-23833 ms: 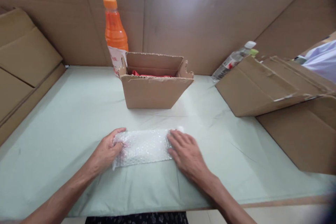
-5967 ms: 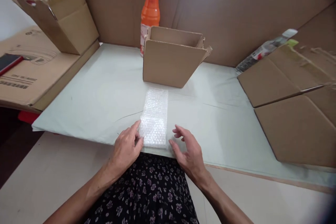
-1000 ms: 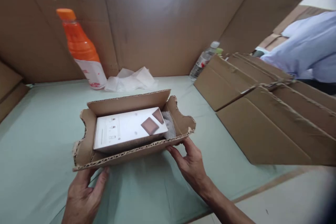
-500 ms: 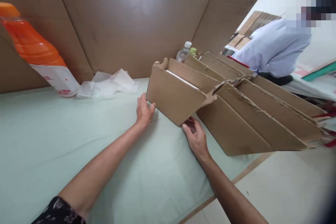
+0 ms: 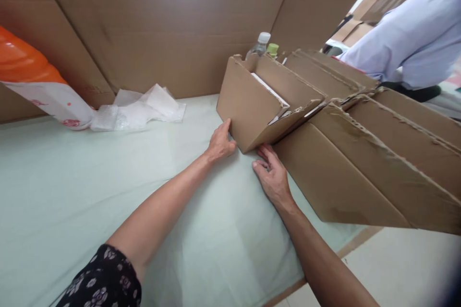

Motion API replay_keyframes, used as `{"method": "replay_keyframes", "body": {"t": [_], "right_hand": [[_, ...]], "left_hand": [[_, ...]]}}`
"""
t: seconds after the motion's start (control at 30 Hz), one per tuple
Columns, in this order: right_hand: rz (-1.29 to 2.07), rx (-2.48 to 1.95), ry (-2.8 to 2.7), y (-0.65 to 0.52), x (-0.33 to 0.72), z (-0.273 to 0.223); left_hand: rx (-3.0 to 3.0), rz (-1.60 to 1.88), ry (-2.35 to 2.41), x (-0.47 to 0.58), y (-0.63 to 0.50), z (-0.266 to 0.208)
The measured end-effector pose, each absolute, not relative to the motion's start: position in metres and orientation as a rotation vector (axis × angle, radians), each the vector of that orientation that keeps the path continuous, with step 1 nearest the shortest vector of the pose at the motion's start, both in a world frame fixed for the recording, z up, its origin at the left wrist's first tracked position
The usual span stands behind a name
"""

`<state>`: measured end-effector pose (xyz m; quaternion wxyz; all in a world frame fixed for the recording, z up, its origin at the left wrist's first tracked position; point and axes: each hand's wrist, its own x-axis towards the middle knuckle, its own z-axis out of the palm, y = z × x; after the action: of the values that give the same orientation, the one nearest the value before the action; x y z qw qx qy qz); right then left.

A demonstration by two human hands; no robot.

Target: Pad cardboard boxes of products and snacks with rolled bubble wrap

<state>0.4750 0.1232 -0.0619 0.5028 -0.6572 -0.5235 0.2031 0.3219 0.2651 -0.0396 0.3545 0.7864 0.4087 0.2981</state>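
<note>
A small open-topped cardboard box [image 5: 248,105] stands on the green cloth, with white sheet-like edges showing inside. My left hand [image 5: 220,143] lies at the lower front edge of this box, fingers stretched against its face and thumb apart. At the box's near right bottom edge is my right hand [image 5: 272,172], palm turned in and thumb spread; its fingertips are partly hidden by the cardboard. Directly to the right stand larger cardboard compartments [image 5: 345,168] with rough-cut top edges. The small box touches or nearly touches them.
Crumpled clear plastic wrap [image 5: 144,108] and a large orange-and-white bottle [image 5: 39,81] lie left. A tall cardboard panel [image 5: 180,29] rises behind. Two capped bottles, one with a white cap [image 5: 264,37], stand behind the boxes. A person in a pale blue shirt [image 5: 403,38] is at right. The table edge [image 5: 360,244] runs lower right.
The small box has shifted back and toward the larger compartments, and sits closer against them. Both my hands have followed it. The view has also turned slightly.
</note>
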Motion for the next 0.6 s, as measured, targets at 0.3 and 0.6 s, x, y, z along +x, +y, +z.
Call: {"method": "replay_keyframes", "body": {"t": [0.3, 0.6], "right_hand": [[0.496, -1.653, -1.381, 0.129, 0.48, -0.054], [0.355, -1.981, -1.561, 0.148, 0.471, -0.042]], "left_hand": [[2.459, 0.556, 1.044, 0.3, 0.193, -0.033], [2.876, 0.394, 0.815, 0.187, 0.059, -0.023]]}}
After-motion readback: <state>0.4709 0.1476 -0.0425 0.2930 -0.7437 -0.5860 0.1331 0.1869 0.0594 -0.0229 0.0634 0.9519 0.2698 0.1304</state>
